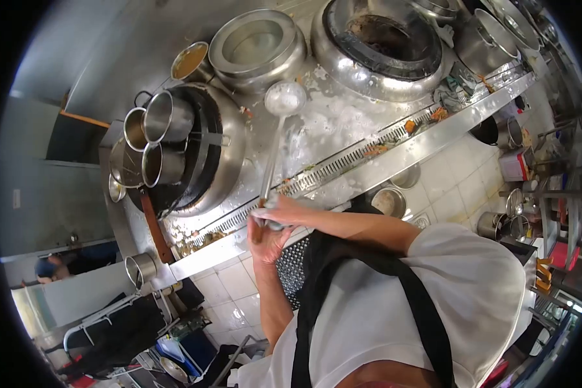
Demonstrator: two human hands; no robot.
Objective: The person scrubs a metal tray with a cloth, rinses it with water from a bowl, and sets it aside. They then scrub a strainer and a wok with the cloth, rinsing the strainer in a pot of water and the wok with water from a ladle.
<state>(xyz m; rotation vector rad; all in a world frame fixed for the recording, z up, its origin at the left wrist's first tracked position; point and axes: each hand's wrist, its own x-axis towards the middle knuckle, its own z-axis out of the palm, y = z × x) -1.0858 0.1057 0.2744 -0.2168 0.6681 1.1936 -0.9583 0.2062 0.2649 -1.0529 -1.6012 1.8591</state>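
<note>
A long-handled metal ladle [284,100] reaches from my hands over the steel cooking range, its round bowl uppermost. My left hand [267,244] is closed around the brownish grip at the lower end of the handle. Just above it, my right hand [283,211] is closed at the handle, the forearm coming in from the right. Something pale shows between the two hands; I cannot make out what it is. The ladle's bowl lies near the wet, foamy range top [330,107].
A grated drain channel [333,169] with food scraps runs along the range's front edge. Several metal pots [168,116] crowd the left burner. A water-filled basin [255,45] and an open wok burner [394,45] stand behind. A person [52,266] is at far left.
</note>
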